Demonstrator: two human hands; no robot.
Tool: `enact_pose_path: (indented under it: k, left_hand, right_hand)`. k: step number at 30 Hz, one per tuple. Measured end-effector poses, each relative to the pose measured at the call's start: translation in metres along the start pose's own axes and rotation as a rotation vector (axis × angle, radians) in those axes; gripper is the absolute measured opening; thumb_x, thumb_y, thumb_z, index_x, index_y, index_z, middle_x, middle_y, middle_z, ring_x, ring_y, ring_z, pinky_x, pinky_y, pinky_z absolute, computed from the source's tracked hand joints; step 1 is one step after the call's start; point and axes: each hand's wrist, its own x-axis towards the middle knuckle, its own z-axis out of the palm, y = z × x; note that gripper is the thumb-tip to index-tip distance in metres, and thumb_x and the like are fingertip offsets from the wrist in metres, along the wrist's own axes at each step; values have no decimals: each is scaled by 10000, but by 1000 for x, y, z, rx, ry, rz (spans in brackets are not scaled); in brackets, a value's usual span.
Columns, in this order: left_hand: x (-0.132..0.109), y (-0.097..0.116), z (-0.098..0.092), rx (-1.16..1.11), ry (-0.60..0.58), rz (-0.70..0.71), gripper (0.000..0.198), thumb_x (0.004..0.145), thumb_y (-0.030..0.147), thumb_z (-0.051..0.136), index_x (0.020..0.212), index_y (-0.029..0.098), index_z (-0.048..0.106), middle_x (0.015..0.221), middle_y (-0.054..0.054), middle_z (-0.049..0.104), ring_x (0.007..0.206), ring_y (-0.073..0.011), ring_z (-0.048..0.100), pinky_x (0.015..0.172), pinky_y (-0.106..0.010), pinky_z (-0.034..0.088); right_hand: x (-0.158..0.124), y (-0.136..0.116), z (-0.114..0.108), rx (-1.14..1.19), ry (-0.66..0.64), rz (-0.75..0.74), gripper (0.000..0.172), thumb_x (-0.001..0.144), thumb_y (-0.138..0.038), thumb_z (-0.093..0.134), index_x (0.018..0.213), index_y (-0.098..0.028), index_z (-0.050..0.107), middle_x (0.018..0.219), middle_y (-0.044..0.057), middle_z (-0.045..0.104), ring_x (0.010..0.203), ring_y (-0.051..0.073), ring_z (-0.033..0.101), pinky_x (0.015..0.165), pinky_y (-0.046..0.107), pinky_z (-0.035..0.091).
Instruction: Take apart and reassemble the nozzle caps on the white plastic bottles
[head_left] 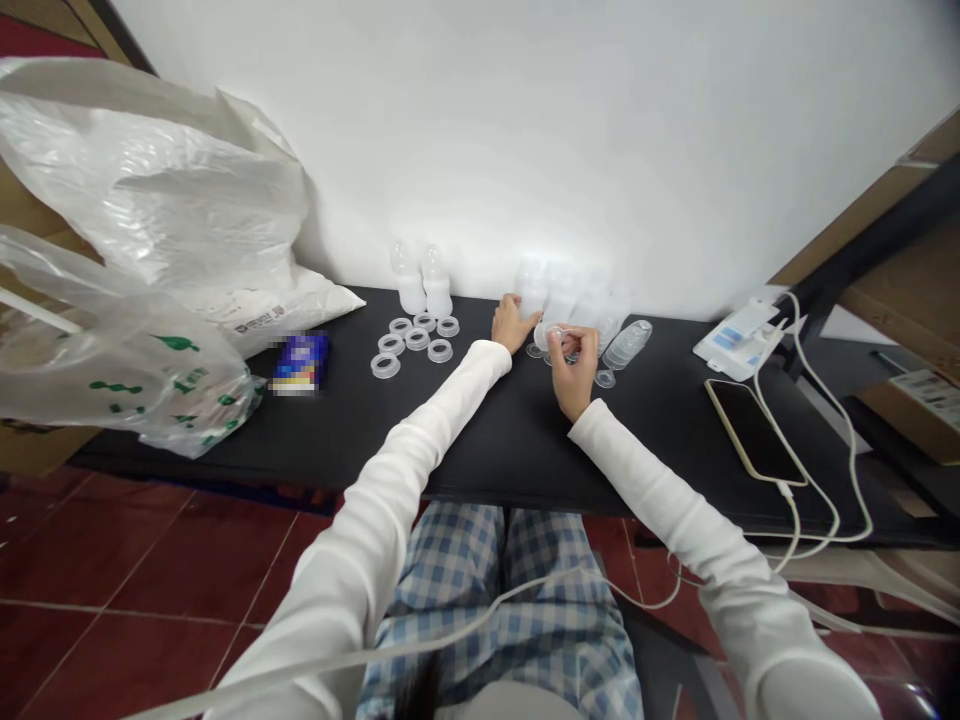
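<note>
My left hand [512, 322] is at the leftmost translucent baby bottle [533, 284] of a row by the wall, its fingers on the bottle's left side and its thumb across the lower front. Between the thumb and fingers of my right hand [576, 372] is a clear plastic bottle collar [550, 334], partly covered by the fingers. Under and beside that hand lie small clear discs [605, 379]. Clear domed caps [628, 344] lean together on the right. Several loose collars [416, 339] are spread to the left, in front of two assembled baby bottles [433, 282].
White plastic bags [172, 200] and a blue packet [301, 363] occupy the table's left side. On the right are a phone [754, 432] with a charging cable [795, 525], a white box-like item [739, 338] and cardboard boxes [911, 410]. A white wall [525, 130] stands behind the black table [480, 455].
</note>
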Motion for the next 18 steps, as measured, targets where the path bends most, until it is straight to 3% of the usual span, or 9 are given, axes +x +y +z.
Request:
enact_pose_path:
  k: [3,7,11,15,18]
  left_hand:
    - [-13,-2,-17,5,6,39,431,697,204,824,941,217,469,1019,-78,552,1044,-248,557,1046,-442,432]
    - [-42,-9,-60,-70,24,68,398,711,225,805,1003,232,534,1026,-48,522,1044,-217,534,1040,-408,463]
    - [-63,-12,-100,-244,-136,26,582,652,373,851,1096,246,497,1067,-44,514,1074,-222,552,806,-328,559]
    - [-67,-8,-113,-344,-163,57,722,523,435,903,1039,260,429,1048,-25,553,972,-185,599,665,-254,530]
    - [-65,-1,-114,-379,-178,16,642,577,534,851,990,260,443,946,-2,580,726,-130,605,524,-227,453]
  right_hand:
    - [3,3,-1,42,-18,52,318,935,-556,579,997,-244,589,989,46,580,818,168,548,787,352,515]
    - [5,10,0,91,-64,105,338,935,-582,568,1070,-274,604,1072,53,594,899,172,595,812,337,547]
    - [6,16,2,167,-169,131,361,938,-591,560,1128,-286,596,1117,51,643,943,166,642,819,317,573]
    - [9,14,1,246,-264,129,374,905,-591,624,1113,-282,627,1125,48,681,952,170,667,838,332,586]
    - [13,9,-4,256,-325,97,373,875,-587,671,1087,-281,659,1150,50,699,970,187,679,856,363,597]
